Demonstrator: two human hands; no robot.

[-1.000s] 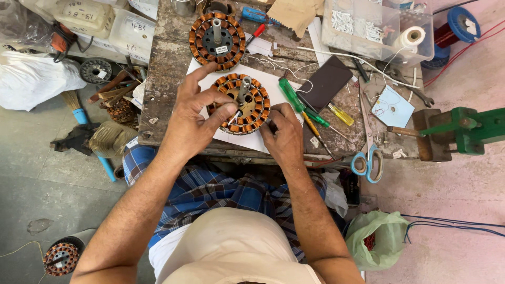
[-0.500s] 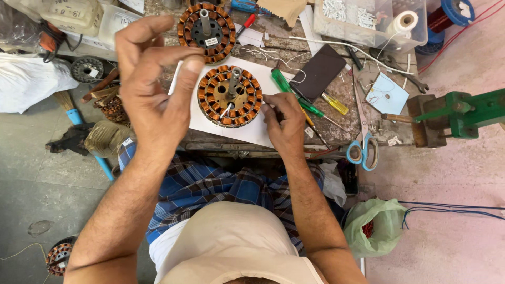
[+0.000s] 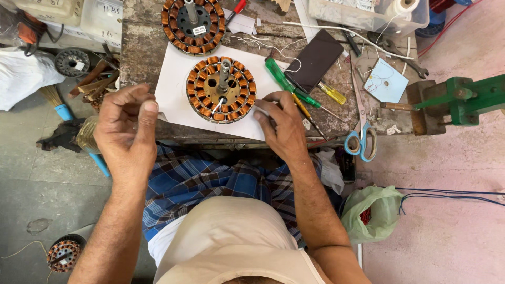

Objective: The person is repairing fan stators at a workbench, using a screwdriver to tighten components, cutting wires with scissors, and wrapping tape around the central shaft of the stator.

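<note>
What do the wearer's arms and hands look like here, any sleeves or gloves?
Both arms are bare from the elbow down: no sleeves, gloves, watch or rings visible. The left hand and right hand are ungloved, with short nails. The person wears a beige sleeveless top and a blue checked wrap across the lap.
</note>
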